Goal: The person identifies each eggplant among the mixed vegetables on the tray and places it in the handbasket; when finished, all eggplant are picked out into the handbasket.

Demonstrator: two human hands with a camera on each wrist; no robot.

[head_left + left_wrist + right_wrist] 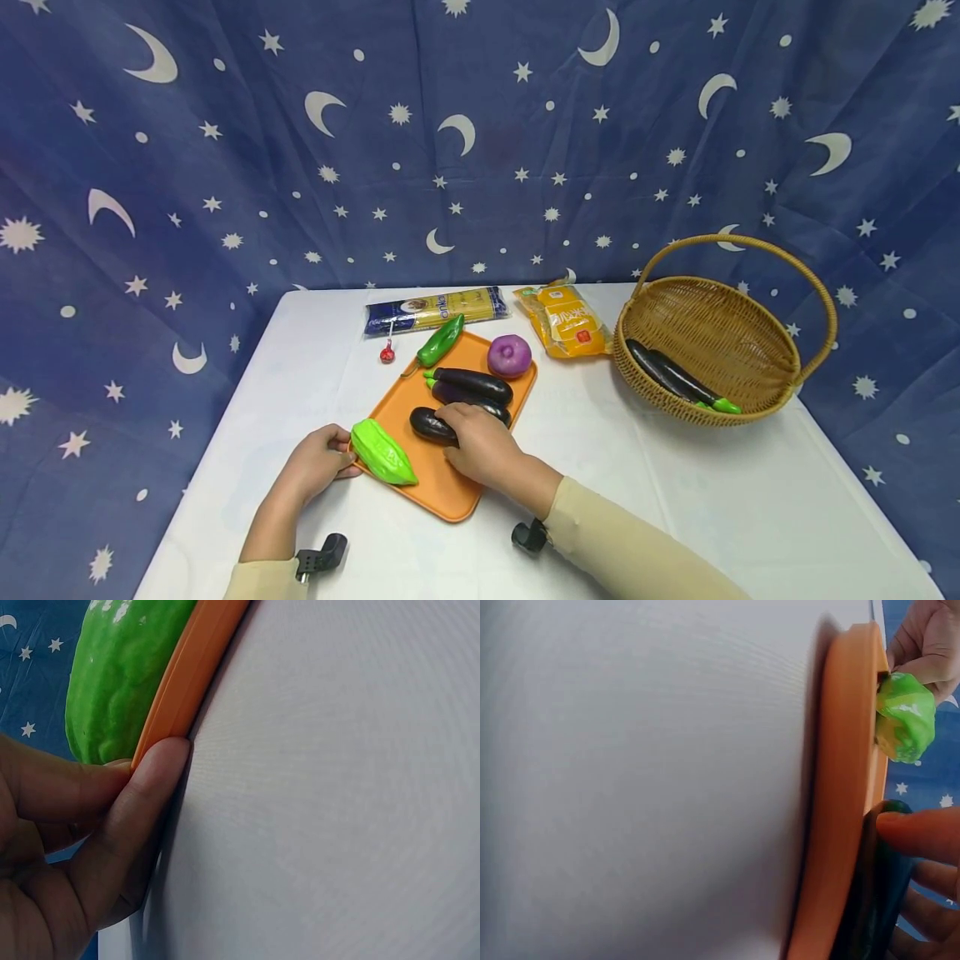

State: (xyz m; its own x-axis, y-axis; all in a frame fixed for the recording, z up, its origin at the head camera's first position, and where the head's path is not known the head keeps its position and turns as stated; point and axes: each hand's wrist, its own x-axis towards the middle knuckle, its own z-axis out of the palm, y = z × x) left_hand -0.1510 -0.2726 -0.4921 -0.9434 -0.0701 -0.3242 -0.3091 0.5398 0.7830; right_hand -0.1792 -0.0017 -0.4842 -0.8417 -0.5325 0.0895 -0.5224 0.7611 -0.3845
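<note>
Head view: eggplant (432,425), glossy, is in the tray (442,492), gripped by the right hand (487,446), thumb opposing fingers; likely light, stiff, somewhat slippery, best held round its thick middle. Left hand (315,462) pinches the tray's rim beside the gourd (382,452). Farther: paired eggplants (474,384), onion (510,356), pepper (442,342); rightward, basket (727,325) holding more eggplants (684,379).

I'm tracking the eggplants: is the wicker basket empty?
Not empty: two black eggplants with green caps lie inside the wicker basket.
</note>
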